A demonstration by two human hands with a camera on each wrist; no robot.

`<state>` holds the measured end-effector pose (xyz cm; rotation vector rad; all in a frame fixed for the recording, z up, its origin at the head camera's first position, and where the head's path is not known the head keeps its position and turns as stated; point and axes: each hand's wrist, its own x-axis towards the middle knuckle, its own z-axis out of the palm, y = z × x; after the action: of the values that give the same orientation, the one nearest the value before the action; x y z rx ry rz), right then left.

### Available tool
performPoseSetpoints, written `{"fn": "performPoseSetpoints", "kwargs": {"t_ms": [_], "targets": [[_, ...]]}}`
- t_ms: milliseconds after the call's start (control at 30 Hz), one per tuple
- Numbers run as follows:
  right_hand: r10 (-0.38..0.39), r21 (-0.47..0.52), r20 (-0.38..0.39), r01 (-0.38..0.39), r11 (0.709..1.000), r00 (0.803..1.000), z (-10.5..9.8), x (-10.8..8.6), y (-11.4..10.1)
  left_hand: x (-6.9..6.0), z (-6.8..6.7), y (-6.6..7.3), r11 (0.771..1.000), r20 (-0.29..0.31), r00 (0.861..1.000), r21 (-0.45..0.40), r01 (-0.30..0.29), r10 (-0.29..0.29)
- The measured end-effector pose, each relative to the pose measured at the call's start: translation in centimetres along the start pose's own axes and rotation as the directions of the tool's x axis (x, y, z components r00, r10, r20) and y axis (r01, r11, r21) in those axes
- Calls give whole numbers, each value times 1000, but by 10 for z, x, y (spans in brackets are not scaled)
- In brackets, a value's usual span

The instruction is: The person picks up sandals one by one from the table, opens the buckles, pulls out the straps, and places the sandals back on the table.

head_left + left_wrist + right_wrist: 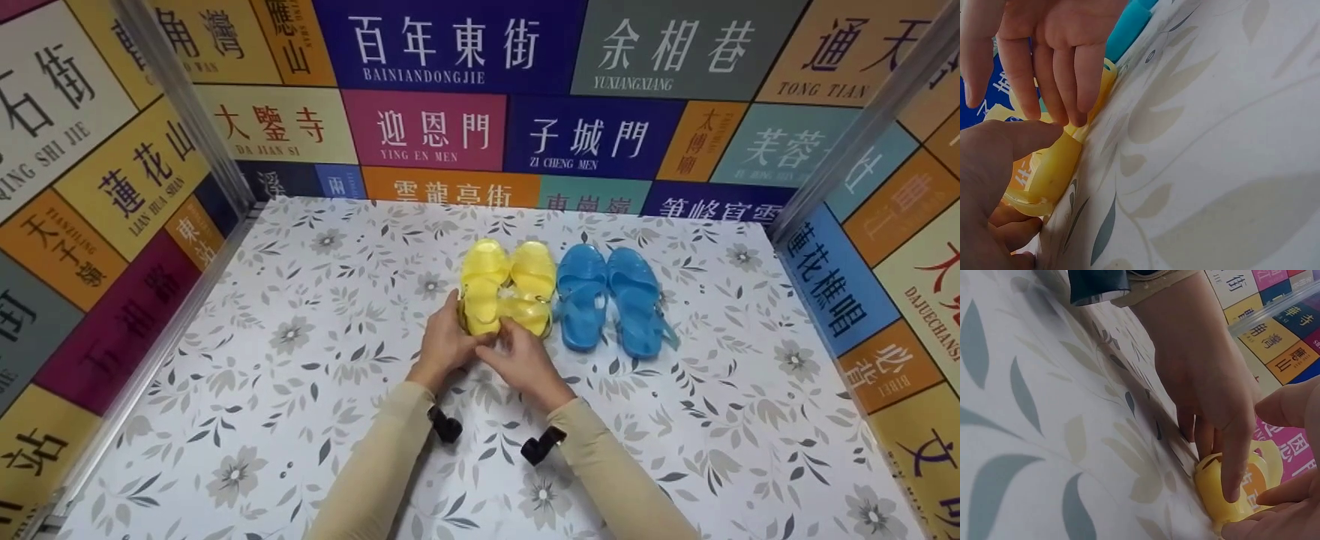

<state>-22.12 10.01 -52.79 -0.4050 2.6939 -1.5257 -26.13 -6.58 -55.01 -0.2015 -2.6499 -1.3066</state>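
Note:
Two yellow sandals (482, 281) lie side by side, toes toward the back wall. My left hand (446, 341) grips the heel of the left one; in the left wrist view its thumb lies on top of the yellow heel (1055, 169), with fingers curled at the side. My right hand (525, 364) is at the same heel, its fingers (1053, 73) fairly straight and their tips by the left thumb. The right wrist view shows the left hand (1207, 382) over the yellow sandal (1221, 495), with fingertips of the right hand (1289, 506) touching the heel end.
Two blue sandals (583, 300) lie directly right of the yellow pair, toes also toward the back. A white floral surface (300, 420) lies under everything. Panels with printed characters (450, 45) stand at the back and both sides. Black wrist mounts (541, 445) are on both sleeves.

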Motion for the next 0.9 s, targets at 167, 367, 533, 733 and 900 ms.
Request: {"fn": "performPoseSetpoints", "kwargs": {"t_ms": [167, 367, 533, 733, 900], "targets": [[-23, -12, -9, 23, 1000, 1000, -1, 1, 1, 1, -1, 1, 1000, 3, 1000, -8, 6, -6], [26, -37, 1, -26, 999, 1000, 2, 2, 0, 2, -2, 3, 999, 23, 999, -20, 33, -32], [68, -54, 23, -67, 996, 997, 2, 7, 3, 2, -1, 4, 998, 43, 997, -22, 67, -66], [72, -63, 37, -69, 996, 997, 1, 12, 8, 2, -2, 4, 994, 57, 995, -56, 90, -87], [39, -60, 20, -38, 997, 999, -2, 13, 10, 1, -4, 2, 994, 50, 996, -80, 77, -73]]}}
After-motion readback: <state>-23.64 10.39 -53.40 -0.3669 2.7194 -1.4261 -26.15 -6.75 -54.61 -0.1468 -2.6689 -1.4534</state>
